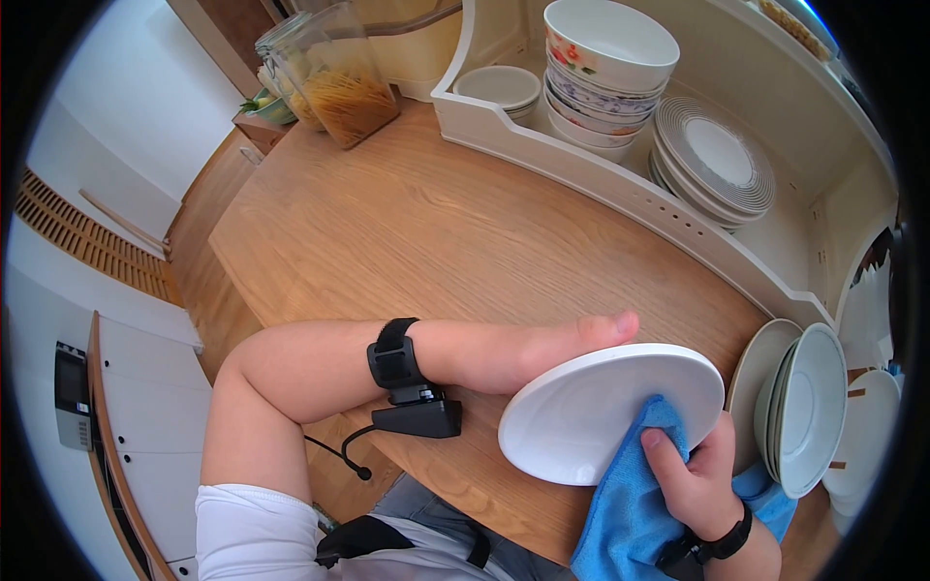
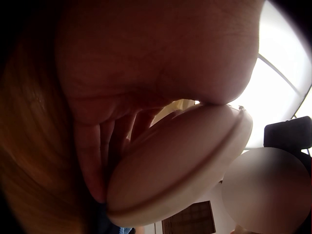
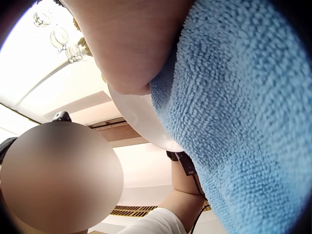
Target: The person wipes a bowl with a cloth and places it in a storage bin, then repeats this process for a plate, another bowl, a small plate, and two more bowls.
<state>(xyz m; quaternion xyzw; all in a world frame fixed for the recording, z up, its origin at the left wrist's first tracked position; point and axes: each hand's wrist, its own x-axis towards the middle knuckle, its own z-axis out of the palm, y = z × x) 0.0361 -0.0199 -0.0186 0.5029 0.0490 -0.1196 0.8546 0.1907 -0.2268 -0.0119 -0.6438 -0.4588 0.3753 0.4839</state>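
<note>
A white, round, glossy plate is tilted above the near edge of the wood-grain worktop, around 4 o'clock in the head view. The left hand grips it along its 11 o'clock rim, fingers reaching behind its underside; the right hand, at its 4 o'clock, clasps a blue terry cloth against its face, the cloth hanging towards 6 o'clock. At the plate's 3 o'clock, pale round dishes stand on edge; towards 1 o'clock, a cream plastic rack holds stacked floral white bowls
</note>
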